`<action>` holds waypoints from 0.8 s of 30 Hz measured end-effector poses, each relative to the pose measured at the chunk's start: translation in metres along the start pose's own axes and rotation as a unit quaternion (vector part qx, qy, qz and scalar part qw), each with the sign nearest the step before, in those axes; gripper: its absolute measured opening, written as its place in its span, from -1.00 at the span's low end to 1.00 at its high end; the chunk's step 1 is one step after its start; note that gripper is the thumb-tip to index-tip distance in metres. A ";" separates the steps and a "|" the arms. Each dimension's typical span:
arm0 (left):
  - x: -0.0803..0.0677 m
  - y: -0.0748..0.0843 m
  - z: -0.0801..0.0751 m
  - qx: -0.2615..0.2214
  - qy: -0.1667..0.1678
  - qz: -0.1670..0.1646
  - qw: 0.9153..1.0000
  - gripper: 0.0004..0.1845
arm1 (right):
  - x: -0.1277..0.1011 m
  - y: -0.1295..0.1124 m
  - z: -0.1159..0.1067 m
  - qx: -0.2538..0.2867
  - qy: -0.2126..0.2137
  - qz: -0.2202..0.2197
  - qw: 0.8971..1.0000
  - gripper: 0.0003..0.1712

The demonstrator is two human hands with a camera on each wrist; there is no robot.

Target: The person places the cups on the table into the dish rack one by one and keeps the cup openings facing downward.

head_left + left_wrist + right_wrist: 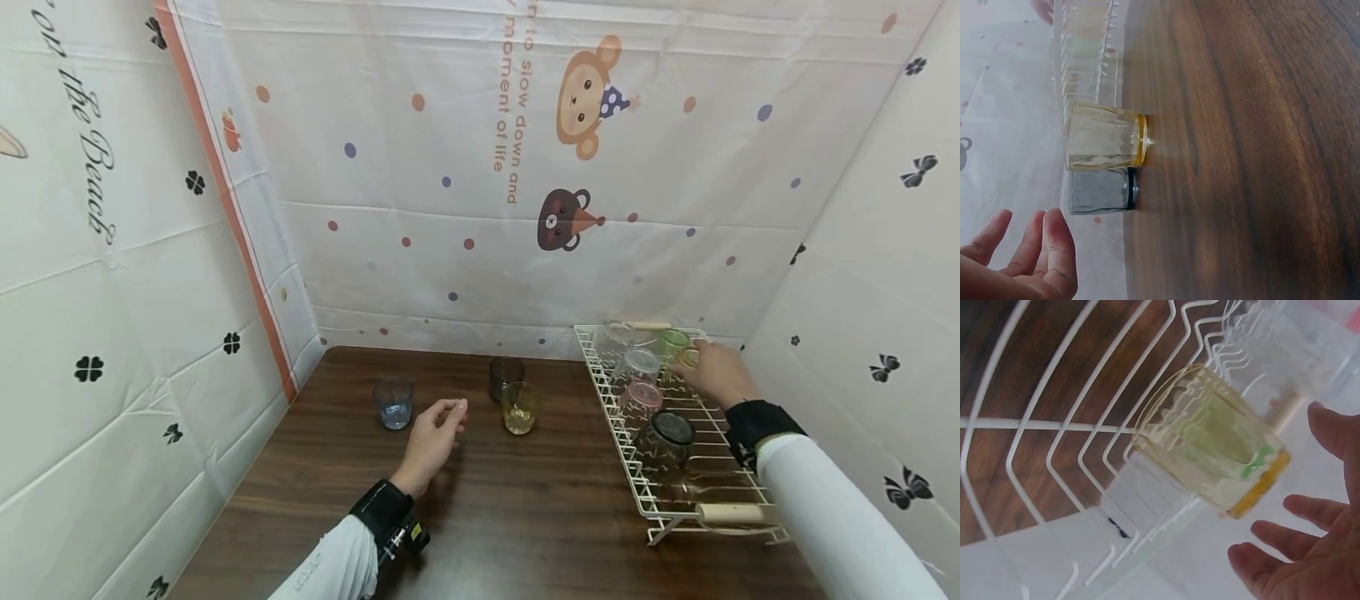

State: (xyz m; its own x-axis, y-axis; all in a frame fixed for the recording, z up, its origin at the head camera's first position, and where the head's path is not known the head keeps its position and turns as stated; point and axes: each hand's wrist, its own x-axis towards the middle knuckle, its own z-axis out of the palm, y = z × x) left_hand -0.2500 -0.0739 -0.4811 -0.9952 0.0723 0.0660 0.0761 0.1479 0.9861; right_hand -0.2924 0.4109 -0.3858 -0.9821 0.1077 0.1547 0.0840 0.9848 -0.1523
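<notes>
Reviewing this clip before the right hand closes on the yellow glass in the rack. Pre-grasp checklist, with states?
1. Right hand open, fingers spread near the yellow glass: ok.
2. Contact with that glass: cannot tell; the right wrist view shows a gap, the head view hides it.
3. Yellow glass lies tilted among the tines of the wire rack: ok, but a tine could catch it.
4. Neighbours: green glass and clear glass sit close by: not ok, tight.
5. Left hand open above the table, holding nothing: ok.
6. Amber glass, dark glass and blue glass stand on the table, apart from the rack: ok.
</notes>
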 end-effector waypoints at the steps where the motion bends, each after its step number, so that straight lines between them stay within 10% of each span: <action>1: 0.000 0.001 0.000 0.000 0.000 0.002 1.000 -0.48 | -0.004 -0.002 -0.003 -0.003 0.000 -0.004 1.000 -0.05; 8: -0.002 0.006 -0.004 -0.003 -0.003 0.006 1.000 -0.50 | -0.038 -0.006 -0.023 0.006 0.004 -0.032 0.999 0.05; 14: -0.003 0.009 -0.010 -0.005 0.002 0.005 1.000 -0.51 | -0.073 -0.007 -0.031 0.007 0.013 -0.073 0.997 -0.28; 24: -0.004 0.010 -0.019 -0.013 0.004 0.008 1.000 -0.55 | -0.118 -0.018 -0.033 0.034 -0.139 -0.091 0.986 -0.37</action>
State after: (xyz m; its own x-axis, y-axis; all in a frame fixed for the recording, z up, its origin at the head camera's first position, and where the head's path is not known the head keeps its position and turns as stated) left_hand -0.2463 -0.0913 -0.4684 -0.9943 0.0672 0.0830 0.0907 0.1218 0.9884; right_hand -0.1728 0.3854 -0.3686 -0.9890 -0.1205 -0.0856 -0.1000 0.9719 -0.2130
